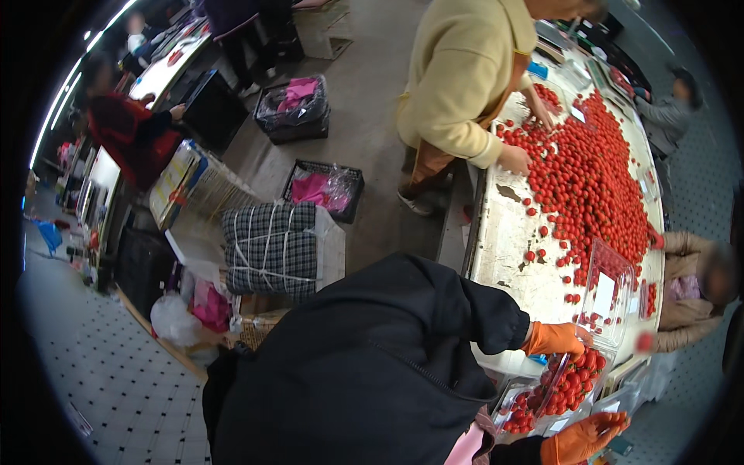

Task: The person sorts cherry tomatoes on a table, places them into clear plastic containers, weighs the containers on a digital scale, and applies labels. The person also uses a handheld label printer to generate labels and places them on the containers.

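My left hand (pixel 556 339), in an orange glove, grips the edge of a clear plastic clamshell box (pixel 555 380) filled with red cherry tomatoes (pixel 575 385). Its fingers close over the rim, and the fingertips are partly hidden. A clear lid (pixel 618 306) with a white label stands up beyond that hand. Below the box is my right hand (pixel 587 439), also gloved in orange, with its fingers stretched out and nothing in them. Another clear box (pixel 508 403) holding tomatoes sits close by the filled one.
A large heap of cherry tomatoes (pixel 593 178) covers much of the white table (pixel 496 232). A co-worker in a yellow top (pixel 457 77) handles tomatoes there; others sit across the table. Behind lie black crates (pixel 353 205) and a checked bundle (pixel 271 248).
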{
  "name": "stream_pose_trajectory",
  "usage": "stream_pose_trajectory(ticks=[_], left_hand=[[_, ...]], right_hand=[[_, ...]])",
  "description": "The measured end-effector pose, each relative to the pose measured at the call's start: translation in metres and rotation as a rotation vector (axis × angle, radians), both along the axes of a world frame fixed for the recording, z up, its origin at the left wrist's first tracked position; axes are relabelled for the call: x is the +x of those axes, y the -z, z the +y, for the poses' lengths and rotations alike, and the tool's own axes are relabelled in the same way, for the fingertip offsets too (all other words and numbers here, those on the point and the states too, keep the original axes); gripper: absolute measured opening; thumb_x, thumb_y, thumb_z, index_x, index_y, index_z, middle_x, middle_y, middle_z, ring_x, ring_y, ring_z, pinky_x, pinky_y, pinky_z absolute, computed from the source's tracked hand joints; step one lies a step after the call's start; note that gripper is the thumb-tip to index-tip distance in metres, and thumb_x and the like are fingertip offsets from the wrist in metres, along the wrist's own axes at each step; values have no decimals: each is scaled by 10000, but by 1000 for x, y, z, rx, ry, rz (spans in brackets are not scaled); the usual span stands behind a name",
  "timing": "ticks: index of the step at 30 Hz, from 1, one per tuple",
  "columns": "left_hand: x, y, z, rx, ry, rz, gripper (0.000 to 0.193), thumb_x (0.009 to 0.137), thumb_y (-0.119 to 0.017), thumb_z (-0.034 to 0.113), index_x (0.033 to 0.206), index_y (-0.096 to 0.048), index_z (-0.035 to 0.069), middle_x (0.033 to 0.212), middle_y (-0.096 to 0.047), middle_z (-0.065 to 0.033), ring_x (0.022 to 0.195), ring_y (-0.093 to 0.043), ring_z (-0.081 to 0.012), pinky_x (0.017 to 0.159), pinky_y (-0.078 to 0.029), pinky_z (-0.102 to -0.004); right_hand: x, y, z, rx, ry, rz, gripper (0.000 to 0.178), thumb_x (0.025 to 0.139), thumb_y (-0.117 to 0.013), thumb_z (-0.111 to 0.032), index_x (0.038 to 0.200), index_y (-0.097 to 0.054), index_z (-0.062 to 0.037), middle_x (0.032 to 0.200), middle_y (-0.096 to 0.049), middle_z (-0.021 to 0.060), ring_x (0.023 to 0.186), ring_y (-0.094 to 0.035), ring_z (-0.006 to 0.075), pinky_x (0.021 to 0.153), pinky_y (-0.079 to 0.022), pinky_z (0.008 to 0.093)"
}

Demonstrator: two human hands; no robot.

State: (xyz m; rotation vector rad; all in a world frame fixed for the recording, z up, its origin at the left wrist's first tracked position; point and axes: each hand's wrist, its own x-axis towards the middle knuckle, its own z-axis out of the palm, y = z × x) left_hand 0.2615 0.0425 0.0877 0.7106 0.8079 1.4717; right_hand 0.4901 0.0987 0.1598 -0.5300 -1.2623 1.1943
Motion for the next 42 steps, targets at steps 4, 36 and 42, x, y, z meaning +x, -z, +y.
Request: stream_pose_trajectory(ticks=[4, 36, 42], left_hand=[[-4, 8, -2, 44, -64, -13, 312, 728, -613, 146, 1021, -634, 42, 780, -617, -44, 702, -558, -127, 645, -473, -274], [-11, -51, 16, -35, 451, 233, 658, 773, -515, 152, 1389, -382, -38, 1351, -487, -157, 1187, -521, -237, 987, -418, -342], [-8, -72, 19, 8, 460, 491, 626, 802, -515, 188, 1368, -397, -53, 1316, -520, -155, 1181, -528, -237, 1003, -405, -350]], right_hand=[[-157, -43, -113, 74, -144, -316, 463, 963, -513, -212, 1345, -431, 36, 1330, -492, 166, 1220, -496, 258, 1002, -421, 361], [-31, 96, -151, -852, 17, 467, 186, 973, -516, -193, 1000, -506, -9, 875, -605, 89, 788, -641, 198, 723, -548, 340], [-39, 95, -142, -885, -66, 624, 105, 972, -474, -137, 939, -479, -38, 788, -565, 83, 685, -619, 212, 632, -542, 355]])
